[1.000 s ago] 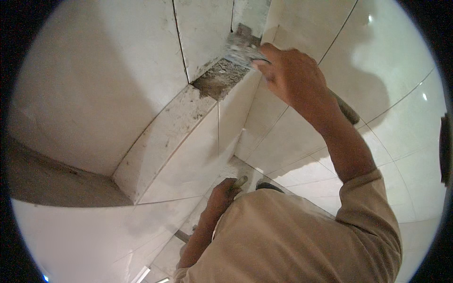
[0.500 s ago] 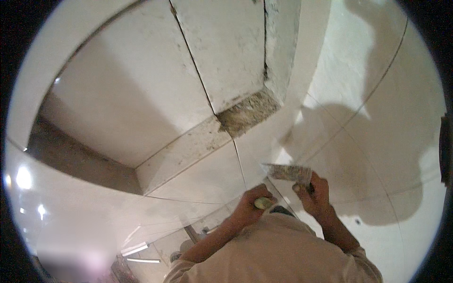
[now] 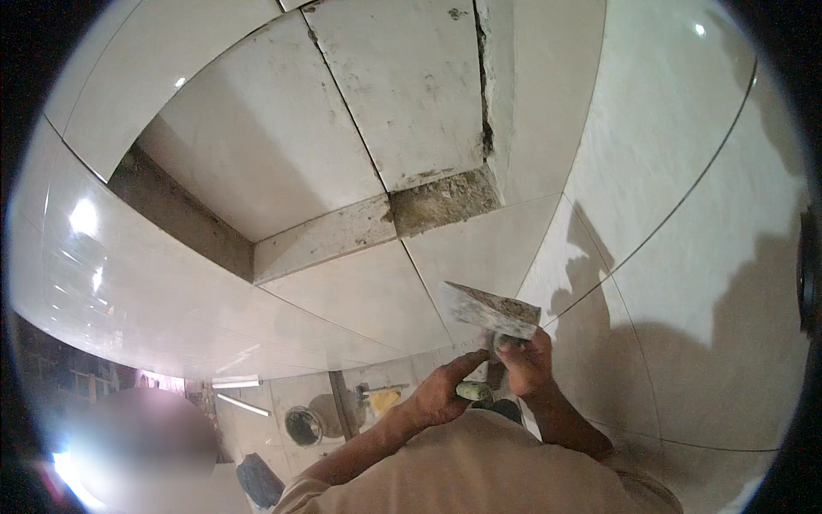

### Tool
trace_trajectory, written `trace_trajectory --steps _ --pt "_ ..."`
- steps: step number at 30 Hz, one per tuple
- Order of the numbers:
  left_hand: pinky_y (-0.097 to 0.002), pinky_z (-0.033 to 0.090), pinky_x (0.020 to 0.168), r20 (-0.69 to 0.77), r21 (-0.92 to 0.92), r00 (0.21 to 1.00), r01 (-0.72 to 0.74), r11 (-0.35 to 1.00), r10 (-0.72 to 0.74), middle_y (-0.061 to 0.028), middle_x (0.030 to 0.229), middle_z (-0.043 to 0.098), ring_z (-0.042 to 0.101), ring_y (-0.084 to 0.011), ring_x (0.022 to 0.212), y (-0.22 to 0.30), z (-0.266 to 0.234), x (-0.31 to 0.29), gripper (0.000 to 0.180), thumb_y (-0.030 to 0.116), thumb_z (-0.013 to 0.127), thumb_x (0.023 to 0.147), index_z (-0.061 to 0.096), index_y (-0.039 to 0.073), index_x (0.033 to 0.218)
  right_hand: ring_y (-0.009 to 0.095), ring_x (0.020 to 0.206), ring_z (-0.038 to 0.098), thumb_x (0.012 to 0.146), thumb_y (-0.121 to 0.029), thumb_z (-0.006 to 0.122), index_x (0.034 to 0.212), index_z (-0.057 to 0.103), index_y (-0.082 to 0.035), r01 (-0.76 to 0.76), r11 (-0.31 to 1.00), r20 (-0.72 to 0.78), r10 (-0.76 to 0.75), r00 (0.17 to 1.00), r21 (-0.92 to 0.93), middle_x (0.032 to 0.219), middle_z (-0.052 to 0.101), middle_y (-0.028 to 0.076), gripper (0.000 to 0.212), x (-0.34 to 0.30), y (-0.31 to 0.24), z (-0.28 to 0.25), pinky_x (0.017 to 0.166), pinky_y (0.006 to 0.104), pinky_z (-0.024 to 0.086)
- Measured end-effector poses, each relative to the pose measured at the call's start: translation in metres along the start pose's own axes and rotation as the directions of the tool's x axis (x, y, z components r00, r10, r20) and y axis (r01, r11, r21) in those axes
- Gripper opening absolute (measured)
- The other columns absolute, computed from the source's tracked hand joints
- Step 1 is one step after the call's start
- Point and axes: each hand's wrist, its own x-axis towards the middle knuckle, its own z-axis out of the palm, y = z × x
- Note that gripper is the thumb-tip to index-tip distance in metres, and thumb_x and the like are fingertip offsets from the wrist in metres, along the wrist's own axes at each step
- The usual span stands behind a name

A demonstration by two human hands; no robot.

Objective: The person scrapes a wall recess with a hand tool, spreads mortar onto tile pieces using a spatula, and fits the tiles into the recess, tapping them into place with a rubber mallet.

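Observation:
In my right hand is a short tile strip, held tilted, with brownish mortar along its upper side. My left hand is closed round a tool with a pale green handle. That tool's working end is mostly hidden between my hands, close under the strip. Beyond them, a recess in the tiled wall has a ledge. A tile covers the ledge's left part, while rough mortar lies bare at its right end.
A tiled side wall rises close on my right. Below left stand a round bucket and a dark container. White strips and a yellow object lie near them. A blurred bright patch covers the lower left.
My right hand has moved left and down, bringing the tile strip closer to my left hand and tilting it. My left hand has shifted slightly left and down. The view has also shifted.

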Motion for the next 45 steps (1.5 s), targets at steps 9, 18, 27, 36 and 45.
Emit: trace_trajectory --steps 9,18,27,36,45 --pt "-0.0390 0.052 0.093 -0.102 -0.222 0.963 0.220 0.950 -0.248 -0.0176 0.114 0.071 0.067 -0.0262 0.107 -0.011 -0.021 -0.056 0.052 0.003 0.070 0.090 0.048 -0.002 0.137 0.034 0.098 0.067 0.092 -0.016 0.069 0.122 0.061 0.001 0.626 0.582 0.588 -0.289 0.756 -0.519 0.109 0.066 0.018 0.036 0.042 -0.043 0.030 0.089 0.0398 0.053" --pt "-0.0487 0.054 0.082 -0.318 0.127 0.810 0.551 0.825 -0.492 -0.0230 0.103 0.070 0.067 -0.0463 0.099 -0.080 -0.068 -0.208 0.035 0.001 0.065 0.086 0.058 0.006 0.120 0.039 0.116 0.060 0.089 0.001 0.060 0.119 0.060 0.009 0.361 -0.106 0.368 -0.458 0.810 -0.927 0.123 0.059 0.026 0.031 0.144 -0.063 0.086 0.100 0.0467 0.050" --pt "-0.0530 0.054 0.083 -0.336 0.008 0.377 0.917 0.398 -0.863 -0.0180 0.105 0.072 0.068 -0.0425 0.095 -0.179 -0.012 -0.404 0.029 0.009 0.063 0.087 0.066 0.006 0.116 0.039 0.114 0.058 0.086 -0.001 0.061 0.106 0.065 0.006 0.228 -0.165 0.277 -0.419 0.865 -0.960 0.112 0.061 0.023 0.022 0.187 -0.029 0.104 0.102 0.0455 0.047" --pt "-0.0505 0.055 0.080 -0.197 -0.225 0.161 0.953 0.204 -0.967 -0.0168 0.100 0.072 0.069 -0.0386 0.090 -0.216 0.016 -0.479 0.028 0.015 0.064 0.088 0.066 0.005 0.115 0.033 0.115 0.058 0.088 0.001 0.058 0.108 0.070 -0.003 0.360 -0.024 0.347 -0.331 0.877 -0.933 0.111 0.065 0.014 0.024 0.178 -0.027 0.113 0.100 0.0418 0.049" --pt "-0.0479 0.056 0.077 -0.108 -0.224 0.119 0.964 0.141 -0.987 -0.0156 0.096 0.072 0.070 -0.0348 0.085 -0.229 0.010 -0.484 0.030 0.022 0.066 0.090 0.066 0.004 0.113 0.029 0.121 0.054 0.089 0.004 0.055 0.108 0.070 -0.002 0.446 -0.051 0.444 -0.246 0.862 -0.894 0.115 0.063 0.011 0.025 0.182 -0.038 0.105 0.103 0.0403 0.048"
